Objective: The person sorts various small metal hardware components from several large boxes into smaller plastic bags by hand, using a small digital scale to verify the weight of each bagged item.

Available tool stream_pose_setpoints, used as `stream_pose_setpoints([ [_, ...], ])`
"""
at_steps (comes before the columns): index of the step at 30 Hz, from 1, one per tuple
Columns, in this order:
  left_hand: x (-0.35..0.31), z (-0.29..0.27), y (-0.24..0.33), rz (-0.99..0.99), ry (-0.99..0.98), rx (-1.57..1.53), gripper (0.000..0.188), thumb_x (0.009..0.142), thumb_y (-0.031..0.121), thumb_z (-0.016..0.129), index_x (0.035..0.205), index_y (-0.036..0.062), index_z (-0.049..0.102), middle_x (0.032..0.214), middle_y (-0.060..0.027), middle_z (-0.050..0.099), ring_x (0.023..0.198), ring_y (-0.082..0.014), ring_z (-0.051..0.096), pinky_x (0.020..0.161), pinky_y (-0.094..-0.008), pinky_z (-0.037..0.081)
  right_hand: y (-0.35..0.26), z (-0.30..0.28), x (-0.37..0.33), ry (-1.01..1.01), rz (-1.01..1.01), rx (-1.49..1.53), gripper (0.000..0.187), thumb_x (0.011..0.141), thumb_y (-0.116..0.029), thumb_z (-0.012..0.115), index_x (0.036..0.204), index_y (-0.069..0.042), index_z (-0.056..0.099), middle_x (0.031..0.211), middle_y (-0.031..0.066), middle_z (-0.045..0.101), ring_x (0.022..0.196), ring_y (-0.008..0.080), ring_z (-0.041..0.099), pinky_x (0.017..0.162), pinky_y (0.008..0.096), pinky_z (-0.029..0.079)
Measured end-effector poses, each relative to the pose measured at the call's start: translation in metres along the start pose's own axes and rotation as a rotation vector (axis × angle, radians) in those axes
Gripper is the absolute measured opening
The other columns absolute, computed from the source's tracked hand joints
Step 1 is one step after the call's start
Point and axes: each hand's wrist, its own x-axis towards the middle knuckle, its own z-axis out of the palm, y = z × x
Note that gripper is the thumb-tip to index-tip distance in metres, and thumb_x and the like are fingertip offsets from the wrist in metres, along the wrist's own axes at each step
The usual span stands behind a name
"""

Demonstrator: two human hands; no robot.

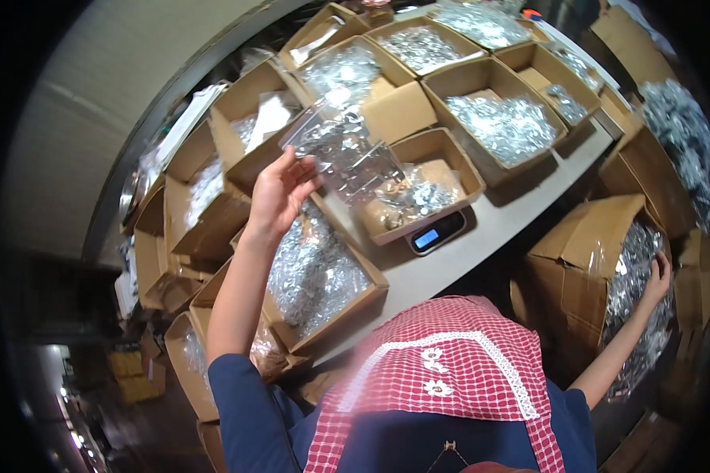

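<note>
My left hand (278, 191) is raised over the table, pinching the top corner of a clear plastic bag (347, 158) with shiny metal parts inside. The bag hangs tilted beside and partly over a small cardboard box (469, 193) that holds similar bags. Under that box sits a digital scale (439, 235) with a lit blue display. Far to the right, my right hand (659, 277) reaches into a large cardboard carton (580, 260). Its fingers look apart and rest against the silvery bagged parts (635, 307) there; no firm grip shows.
Open cardboard boxes with bagged metal parts crowd the grey table (521, 209), among them a long box (319, 276) near my left forearm and a wide box (501, 126) behind the scale. Another heap of bagged parts (678, 142) lies at the far right.
</note>
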Motion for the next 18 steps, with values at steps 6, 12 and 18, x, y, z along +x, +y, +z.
stream_pose_setpoints([
  [6,0.002,-0.009,-0.008,-0.143,0.015,0.445,0.036,0.096,0.029,0.057,0.121,0.0025,0.056,0.116,-0.0074,0.061,0.111,-0.0177,0.057,0.094,-0.0365,0.048,0.146,-0.063,-0.080,-0.258,0.351,-1.306,0.096,0.083,-0.072,0.047,0.146,-0.002,0.030,0.143,0.0315,0.035,0.127,0.0470,0.042,0.105,0.0513,0.035],
  [12,-0.115,-0.099,0.032,-0.278,0.226,0.835,0.046,0.096,0.024,0.057,0.134,0.0002,0.047,0.120,-0.0107,0.058,0.109,-0.0176,0.058,0.093,-0.0302,0.047,0.068,-0.042,-0.043,-0.497,0.657,-1.101,0.120,0.063,-0.074,0.069,0.151,-0.009,0.020,0.145,0.0310,0.034,0.132,0.0438,0.039,0.108,0.0490,0.033],
  [18,-0.352,-0.165,0.011,0.261,1.171,0.170,0.040,0.095,0.017,0.056,0.130,-0.0022,0.051,0.126,-0.0135,0.058,0.116,-0.0232,0.056,0.095,-0.0324,0.048,0.123,-0.062,-0.011,-0.244,0.769,-0.956,0.112,0.063,-0.067,0.075,0.136,0.011,0.041,0.135,0.0231,0.051,0.124,0.0361,0.050,0.105,0.0419,0.037],
])
